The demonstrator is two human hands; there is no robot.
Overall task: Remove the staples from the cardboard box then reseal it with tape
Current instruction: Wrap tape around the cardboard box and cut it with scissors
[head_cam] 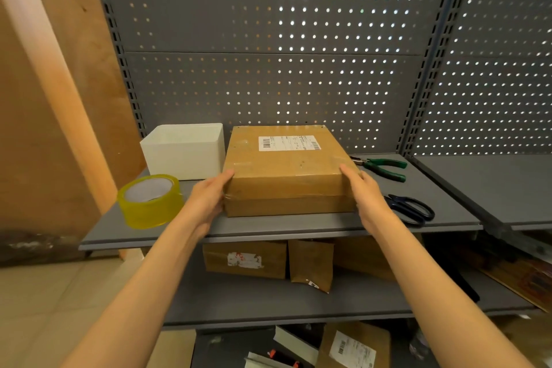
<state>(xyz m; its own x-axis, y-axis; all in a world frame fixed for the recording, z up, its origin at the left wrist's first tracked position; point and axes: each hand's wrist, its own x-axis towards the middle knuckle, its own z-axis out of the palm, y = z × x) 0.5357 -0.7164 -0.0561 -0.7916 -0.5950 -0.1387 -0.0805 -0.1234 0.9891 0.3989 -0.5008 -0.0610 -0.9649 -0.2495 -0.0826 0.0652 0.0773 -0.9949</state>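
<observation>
Shelf: grey metal, pegboard backing, carries all items below

Cardboard box: flat, square, brown, lying mid-shelf with shipping label uppermost; clear film glints at the near corners. Judged stiff and fairly light, the taped patches likely slick; best taken by the two side walls, as now. Staples not discernible from here

White container: open-topped, just beside the box on its left

Tape roll: yellowish, near the shelf's front left edge

Left hand: fingers nearly straight, flat against the box's left near corner

Right hand: likewise flat against the right near corner

Scissors: dark handles, just right of the right hand

Pliers: green handles, right of the box, behind the scissors
</observation>
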